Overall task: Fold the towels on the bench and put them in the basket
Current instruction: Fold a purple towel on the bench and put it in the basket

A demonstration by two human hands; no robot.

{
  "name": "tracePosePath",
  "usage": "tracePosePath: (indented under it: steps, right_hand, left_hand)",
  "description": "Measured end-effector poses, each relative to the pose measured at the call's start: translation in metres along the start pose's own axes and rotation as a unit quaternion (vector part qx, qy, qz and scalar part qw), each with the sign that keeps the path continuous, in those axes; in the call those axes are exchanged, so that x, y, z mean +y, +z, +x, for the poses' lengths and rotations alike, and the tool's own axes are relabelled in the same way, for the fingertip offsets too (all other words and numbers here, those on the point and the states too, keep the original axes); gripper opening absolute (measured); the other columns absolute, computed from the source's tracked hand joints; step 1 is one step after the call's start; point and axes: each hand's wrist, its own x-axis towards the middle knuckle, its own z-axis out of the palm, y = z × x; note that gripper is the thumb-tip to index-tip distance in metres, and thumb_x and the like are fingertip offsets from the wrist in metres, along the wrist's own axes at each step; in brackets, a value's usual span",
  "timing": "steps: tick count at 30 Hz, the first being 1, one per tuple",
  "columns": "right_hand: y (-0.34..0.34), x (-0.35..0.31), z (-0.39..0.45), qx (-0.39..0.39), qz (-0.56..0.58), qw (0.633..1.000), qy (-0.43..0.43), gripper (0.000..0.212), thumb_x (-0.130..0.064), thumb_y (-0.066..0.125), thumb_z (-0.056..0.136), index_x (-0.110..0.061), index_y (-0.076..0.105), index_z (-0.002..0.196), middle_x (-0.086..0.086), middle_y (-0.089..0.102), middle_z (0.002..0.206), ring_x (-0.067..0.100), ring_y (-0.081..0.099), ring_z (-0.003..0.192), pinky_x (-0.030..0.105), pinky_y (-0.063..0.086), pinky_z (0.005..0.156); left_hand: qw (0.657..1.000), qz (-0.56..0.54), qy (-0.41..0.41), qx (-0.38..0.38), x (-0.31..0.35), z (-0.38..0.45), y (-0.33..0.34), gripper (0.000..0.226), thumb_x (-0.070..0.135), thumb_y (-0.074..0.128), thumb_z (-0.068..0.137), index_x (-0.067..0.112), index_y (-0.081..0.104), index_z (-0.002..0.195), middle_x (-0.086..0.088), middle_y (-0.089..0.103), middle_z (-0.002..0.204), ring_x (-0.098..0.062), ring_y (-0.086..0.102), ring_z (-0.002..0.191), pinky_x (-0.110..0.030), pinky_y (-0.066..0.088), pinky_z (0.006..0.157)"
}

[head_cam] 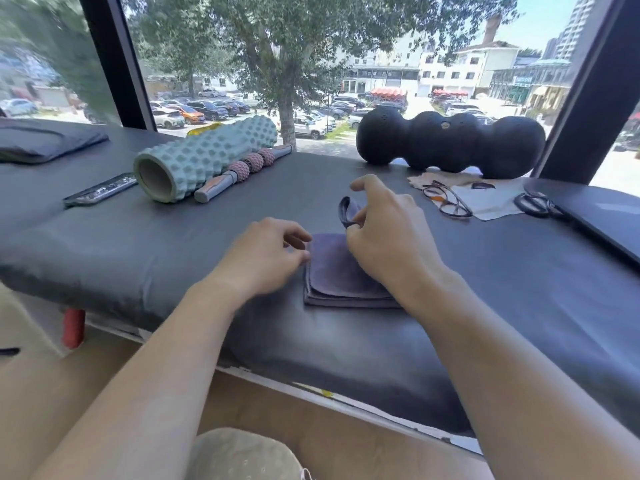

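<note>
A small purple-grey towel (337, 271) lies folded into a layered square on the dark padded bench (485, 289). My left hand (266, 254) pinches the towel's left edge between thumb and curled fingers. My right hand (384, 233) rests over the towel's right side, and its fingers pinch the dark hanging loop (344, 211) that sticks up at the towel's far corner. No basket is in view.
Along the window edge lie a mint foam roller (204, 157), a pink-beaded massage stick (242, 171), a phone (100, 189) and a black peanut roller (450, 143). Glasses (446, 199) on a cloth, scissors (535, 204) and a laptop (602, 216) sit right. A dark cushion (41, 142) lies far left.
</note>
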Motion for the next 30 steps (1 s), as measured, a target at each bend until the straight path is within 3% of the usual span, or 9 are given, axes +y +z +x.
tracePosePath:
  steps: [3,11,19,21,24,27,30]
  right_hand:
    - [0.010,-0.009,-0.007,-0.015,-0.032,0.999,-0.027,0.059,-0.006,0.048,0.082,-0.025,0.047,0.137,0.006,0.070,0.104,0.039,0.058,0.101,0.039,0.046,0.077]
    - [0.026,-0.022,-0.014,-0.023,-0.093,0.993,-0.072,0.047,-0.005,0.049,0.084,-0.015,0.047,0.129,0.016,0.066,0.093,0.042,0.059,0.088,0.038,0.036,0.064]
    - [0.033,-0.032,-0.015,-0.055,-0.084,0.993,-0.060,0.044,-0.008,0.054,0.085,-0.017,0.048,0.127,0.013,0.065,0.098,0.039,0.059,0.093,0.038,0.043,0.067]
    - [0.038,-0.032,-0.016,-0.094,-0.075,0.991,-0.058,0.040,-0.019,0.060,0.086,-0.018,0.052,0.126,0.010,0.067,0.104,0.036,0.060,0.102,0.038,0.050,0.074]
    - [0.028,-0.024,-0.005,-0.130,-0.004,0.991,-0.033,0.037,-0.037,0.061,0.091,-0.024,0.061,0.126,0.002,0.071,0.107,0.025,0.060,0.111,0.032,0.049,0.085]
    - [0.011,-0.008,0.009,-0.064,0.080,0.995,-0.001,0.022,-0.033,0.052,0.096,-0.031,0.069,0.110,0.000,0.073,0.103,0.026,0.065,0.101,0.038,0.053,0.088]
    - [0.001,0.015,0.013,0.002,0.006,1.000,0.001,0.028,-0.027,0.047,0.098,-0.034,0.067,0.116,-0.004,0.071,0.112,0.024,0.060,0.109,0.043,0.050,0.093]
  left_hand:
    - [0.999,-0.027,-0.004,-0.019,-0.020,0.005,0.007,0.022,0.015,0.074,0.086,0.026,0.076,0.106,0.009,0.076,0.104,-0.006,0.068,0.102,-0.019,0.047,0.093]
    - [0.998,-0.056,-0.004,-0.023,-0.023,0.007,0.009,0.012,0.023,0.073,0.088,0.027,0.079,0.098,0.014,0.076,0.099,-0.004,0.067,0.099,-0.024,0.049,0.094]
    - [0.998,-0.062,-0.012,-0.029,-0.025,0.007,0.008,0.009,0.024,0.072,0.086,0.031,0.078,0.087,0.012,0.076,0.092,-0.007,0.068,0.094,-0.027,0.053,0.087]
    - [0.997,-0.071,-0.016,-0.035,-0.025,0.007,0.008,0.014,0.018,0.071,0.086,0.029,0.078,0.087,0.010,0.077,0.093,-0.007,0.068,0.091,-0.026,0.052,0.085]
    - [0.997,-0.081,-0.015,-0.013,-0.026,0.010,0.010,0.024,0.007,0.063,0.091,0.025,0.078,0.096,0.008,0.077,0.098,-0.007,0.068,0.096,-0.027,0.051,0.093]
    - [0.995,-0.096,-0.019,0.034,-0.019,0.013,0.013,0.025,0.008,0.056,0.097,0.017,0.073,0.113,0.001,0.073,0.108,-0.013,0.065,0.100,-0.024,0.047,0.097]
    - [0.992,-0.098,0.011,0.080,-0.006,0.015,0.019,0.024,0.017,0.056,0.099,0.019,0.069,0.119,0.001,0.068,0.124,-0.015,0.059,0.116,-0.026,0.042,0.104]
